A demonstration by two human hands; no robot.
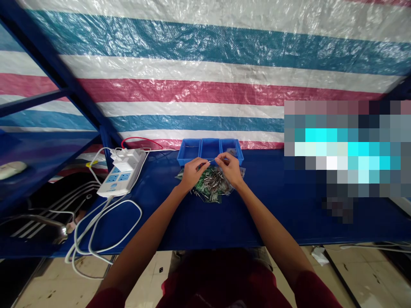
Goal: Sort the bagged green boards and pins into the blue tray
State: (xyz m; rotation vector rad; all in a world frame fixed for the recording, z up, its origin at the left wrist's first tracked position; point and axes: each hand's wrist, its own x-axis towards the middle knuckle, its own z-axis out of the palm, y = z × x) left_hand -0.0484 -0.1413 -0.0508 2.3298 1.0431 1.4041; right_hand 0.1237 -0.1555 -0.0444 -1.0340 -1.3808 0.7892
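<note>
Right of the counter (199, 222), a patch of the view is pixelated and unreadable. Small metal parts lie heaped on clear, crinkled bags (212, 185), too tiny to identify. Behind them sits a blue plastic tray (210, 149) with three compartments. Both hands pinch a thin wire-like piece (210, 161) above the heap: the left hand (192, 172) at one end, the right hand (228, 167) at the other, fingers narrowly closed. A white power strip (122, 172) trails glossy cables.

Our left hand (192, 172) and right hand (230, 168) pinch a thin metal pin (210, 161) between fingertips, above a pile of small parts (212, 184) on the blue table (199, 218). Behind: blue compartment tray (209, 150). Left: white power strip (122, 173), cables trailing off the edge.
</note>
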